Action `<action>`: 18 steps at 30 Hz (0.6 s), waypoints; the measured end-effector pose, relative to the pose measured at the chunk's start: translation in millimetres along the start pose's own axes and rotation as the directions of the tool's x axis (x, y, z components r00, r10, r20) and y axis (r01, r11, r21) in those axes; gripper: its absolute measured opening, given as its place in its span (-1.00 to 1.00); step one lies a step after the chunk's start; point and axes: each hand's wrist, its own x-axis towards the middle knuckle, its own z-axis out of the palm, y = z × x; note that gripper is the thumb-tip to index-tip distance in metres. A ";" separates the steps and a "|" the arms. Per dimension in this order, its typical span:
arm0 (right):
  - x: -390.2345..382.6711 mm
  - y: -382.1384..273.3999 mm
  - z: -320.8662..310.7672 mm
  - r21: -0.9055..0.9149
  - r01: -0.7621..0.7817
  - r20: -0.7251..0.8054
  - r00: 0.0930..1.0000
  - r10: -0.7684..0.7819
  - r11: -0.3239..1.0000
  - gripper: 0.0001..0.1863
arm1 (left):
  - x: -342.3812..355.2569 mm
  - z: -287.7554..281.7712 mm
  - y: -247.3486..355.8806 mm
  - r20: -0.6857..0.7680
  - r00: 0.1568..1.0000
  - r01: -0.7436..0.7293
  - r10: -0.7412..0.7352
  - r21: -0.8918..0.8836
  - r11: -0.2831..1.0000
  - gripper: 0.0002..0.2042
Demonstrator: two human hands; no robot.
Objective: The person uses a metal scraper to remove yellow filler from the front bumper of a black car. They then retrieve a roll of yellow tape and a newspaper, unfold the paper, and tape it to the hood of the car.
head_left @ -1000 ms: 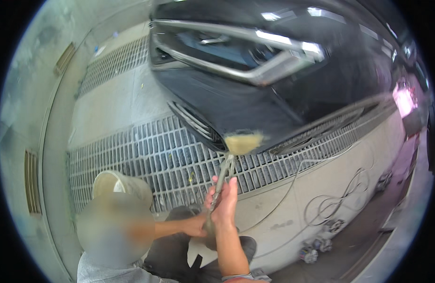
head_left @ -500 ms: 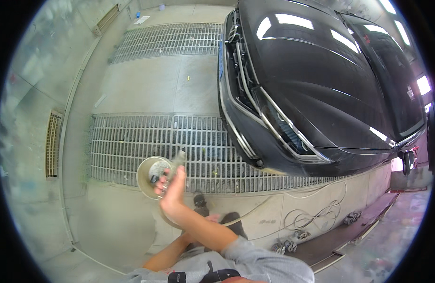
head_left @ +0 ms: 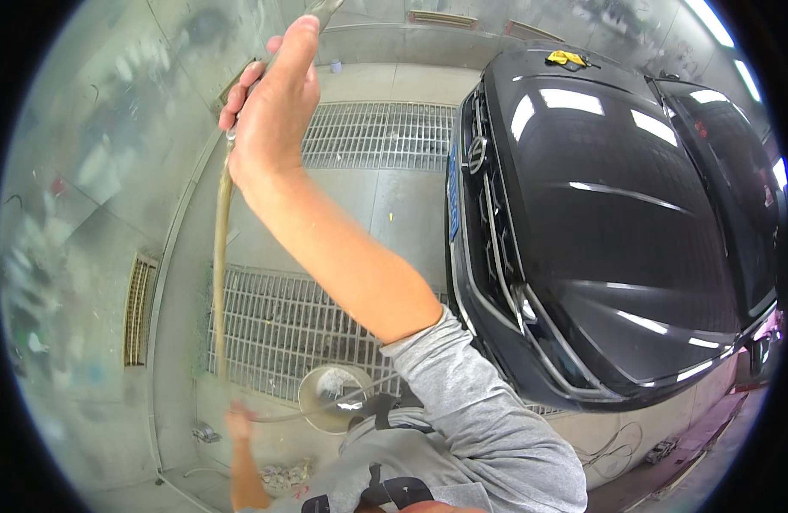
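Note:
My right hand [head_left: 279, 111] is raised high at the upper left, its fingers wrapped round a silver metal air gun [head_left: 324, 10]. Most of the gun is hidden by the palm, and its tip sticks out past the thumb. From the gun's lower end a yellowish hose [head_left: 221, 256] hangs down to my left hand [head_left: 240, 421], low at the left. That hand is blurred but appears closed on the hose, which bends away from it to the right. A dark car [head_left: 625, 231] stands to the right of my raised arm, apart from it.
A pale bucket [head_left: 308, 402] with whitish matter inside stands near my body. Metal floor grates [head_left: 377, 137] lie beside the car. A yellow cloth [head_left: 567, 58] rests on the bonnet's far edge. Coiled hose [head_left: 616, 449] lies at the lower right, and a smudged wall [head_left: 78, 214] runs along the left.
My right hand has swung up and away from over the bucket with the air gun. My left hand has moved left from near my body, and the hose between the hands is stretched out.

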 end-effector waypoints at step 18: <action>472.7 195.5 -178.3 -0.039 -0.060 -0.393 0.919 0.040 0.997 -0.38 | 553.4 -110.6 521.9 -0.721 0.524 -0.502 0.452 0.167 0.849 -0.43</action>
